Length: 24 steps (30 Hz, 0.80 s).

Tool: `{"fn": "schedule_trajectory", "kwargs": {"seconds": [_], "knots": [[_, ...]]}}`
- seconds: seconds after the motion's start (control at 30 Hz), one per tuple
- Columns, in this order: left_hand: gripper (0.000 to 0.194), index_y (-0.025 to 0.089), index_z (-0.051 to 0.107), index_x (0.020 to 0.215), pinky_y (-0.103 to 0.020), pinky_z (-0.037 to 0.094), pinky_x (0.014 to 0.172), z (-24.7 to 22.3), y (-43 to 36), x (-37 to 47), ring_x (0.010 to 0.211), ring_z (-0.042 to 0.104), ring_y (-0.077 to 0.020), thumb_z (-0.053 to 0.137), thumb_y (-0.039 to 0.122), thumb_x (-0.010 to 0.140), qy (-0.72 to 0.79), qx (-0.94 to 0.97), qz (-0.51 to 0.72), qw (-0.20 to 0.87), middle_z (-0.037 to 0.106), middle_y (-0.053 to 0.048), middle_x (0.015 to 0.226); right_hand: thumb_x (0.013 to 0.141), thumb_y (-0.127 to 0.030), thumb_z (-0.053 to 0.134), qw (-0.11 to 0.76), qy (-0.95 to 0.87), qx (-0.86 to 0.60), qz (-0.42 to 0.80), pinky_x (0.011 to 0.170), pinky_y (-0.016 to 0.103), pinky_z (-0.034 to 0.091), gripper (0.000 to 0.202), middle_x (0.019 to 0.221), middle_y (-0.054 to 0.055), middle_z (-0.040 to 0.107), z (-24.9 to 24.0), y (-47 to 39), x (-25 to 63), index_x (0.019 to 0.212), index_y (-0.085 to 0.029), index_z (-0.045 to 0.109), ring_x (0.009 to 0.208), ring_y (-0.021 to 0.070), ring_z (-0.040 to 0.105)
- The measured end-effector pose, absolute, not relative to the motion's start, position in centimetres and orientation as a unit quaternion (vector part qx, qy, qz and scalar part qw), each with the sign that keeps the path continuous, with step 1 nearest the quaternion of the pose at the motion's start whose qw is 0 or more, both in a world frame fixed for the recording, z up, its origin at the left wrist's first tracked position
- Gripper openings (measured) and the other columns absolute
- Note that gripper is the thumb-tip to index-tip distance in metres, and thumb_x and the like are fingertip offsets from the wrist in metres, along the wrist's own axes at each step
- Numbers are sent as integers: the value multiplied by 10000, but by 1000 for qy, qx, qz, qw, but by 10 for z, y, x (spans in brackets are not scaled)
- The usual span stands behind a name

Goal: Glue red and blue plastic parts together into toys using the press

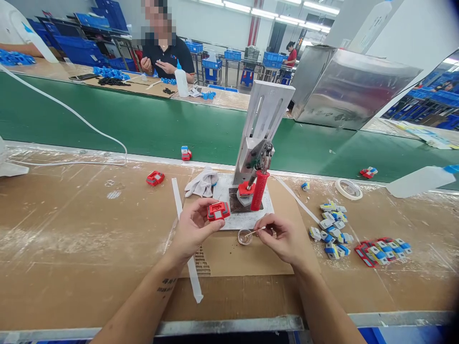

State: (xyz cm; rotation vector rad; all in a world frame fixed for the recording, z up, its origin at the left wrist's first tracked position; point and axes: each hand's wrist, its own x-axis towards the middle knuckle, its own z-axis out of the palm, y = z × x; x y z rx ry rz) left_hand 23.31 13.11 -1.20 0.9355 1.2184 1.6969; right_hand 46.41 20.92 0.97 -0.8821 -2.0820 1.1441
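My left forearm comes in from the bottom edge, left of centre, and slants up and right; the left hand (195,225) is turned inward, its thumb below and fingers behind, pinching a red plastic casing (218,211) by its left end and lower edge. The casing is held near the middle of the frame, raised above the surface (93,253). Its long axis runs roughly left to right, the right end slightly higher, and its recessed face is turned up towards me, with a pale square on the near side.

My right forearm rises from the lower right, leaning up and left. The right hand (281,236) is curled, thumb and fingers pinching a cotton swab (255,231), which lies nearly level and points left and slightly down over a small clear dish (245,237), just below centre. Just beyond both hands stands a lever press (247,162) with a red handle (260,190).
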Motion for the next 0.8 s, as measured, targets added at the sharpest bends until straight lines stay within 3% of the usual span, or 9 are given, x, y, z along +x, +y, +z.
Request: {"fn": "schedule_trajectory", "kwargs": {"seconds": [0.17, 0.33, 0.53, 0.63, 0.8], "knots": [[433, 180, 727, 1018, -297, 594, 764, -14, 132, 234, 840, 740, -206, 925, 222, 635, 501, 374, 662, 413, 786, -57, 918, 817, -206, 635, 301, -778, -336, 437, 536, 235, 434, 51, 757, 31, 721, 12, 208, 463, 783, -192, 670, 602, 130, 582], [489, 172, 749, 1099, -348, 589, 848, -22, 132, 233, 878, 745, -233, 923, 259, 650, 511, 403, 633, 419, 801, -80, 970, 811, -268, 691, 397, -695, -327, 503, 575, 255, 480, 103, 774, 42, 716, 4, 209, 464, 770, -206, 620, 675, 157, 627], [373, 221, 776, 1087, -330, 580, 837, -17, 127, 239, 902, 730, -232, 868, 277, 730, 584, 515, 547, 308, 801, -56, 994, 800, -248, 746, 522, -574, -283, 564, 683, 292, 504, 129, 779, 20, 690, -6, 208, 463, 798, -226, 619, 748, 165, 636], [326, 219, 768, 1064, -310, 592, 791, -6, 125, 248, 898, 741, -229, 852, 242, 750, 570, 569, 532, 261, 800, -52, 997, 786, -270, 779, 555, -538, -275, 572, 640, 294, 479, 161, 761, 21, 673, -3, 204, 457, 796, -226, 624, 698, 162, 610], [306, 203, 750, 1060, -305, 585, 855, 2, 122, 260, 932, 741, -202, 838, 162, 770, 517, 638, 522, 233, 796, -50, 1023, 822, -232, 793, 566, -524, -233, 593, 639, 277, 472, 128, 790, 8, 691, -2, 196, 446, 821, -238, 666, 679, 137, 597]]}}
